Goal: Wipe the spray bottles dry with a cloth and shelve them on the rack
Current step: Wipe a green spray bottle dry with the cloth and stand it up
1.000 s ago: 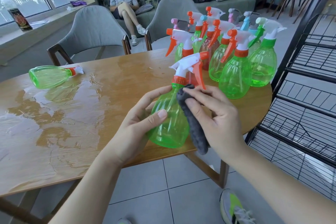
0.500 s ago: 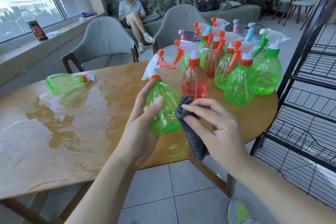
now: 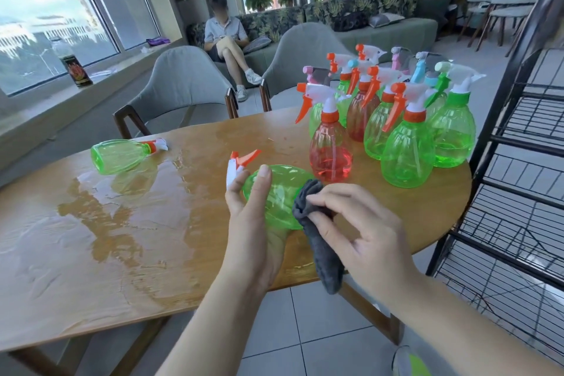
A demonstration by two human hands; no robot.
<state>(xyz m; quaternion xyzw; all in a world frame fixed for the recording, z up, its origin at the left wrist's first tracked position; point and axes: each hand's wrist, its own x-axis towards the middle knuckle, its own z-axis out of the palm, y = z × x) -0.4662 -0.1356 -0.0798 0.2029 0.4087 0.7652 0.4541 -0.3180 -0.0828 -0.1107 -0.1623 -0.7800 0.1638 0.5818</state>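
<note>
Could slip from the left hand [image 3: 253, 217], curled round the tilted green spray bottle [image 3: 276, 195] held over the wet table [image 3: 128, 241] at 6 o'clock of the red bottle [image 3: 329, 149], while the right hand [image 3: 363, 232], pinching the grey cloth [image 3: 317, 232], rubs its base.

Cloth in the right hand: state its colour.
Dark grey cloth, pinched by the right hand; the head view shows it best.

Green translucent plastic spray bottle [image 3: 279, 195] with orange-white trigger, tipped on its side, nozzle pointing left, held above near desk edge. Dark grey cloth [image 3: 320, 241] bunched against its right end, hanging down. Another green bottle [image 3: 119, 156] lies sideways far left. Upright cluster of green and red bottles [image 3: 393, 119] far right. Black wire rack [image 3: 518, 192] at right.
</note>
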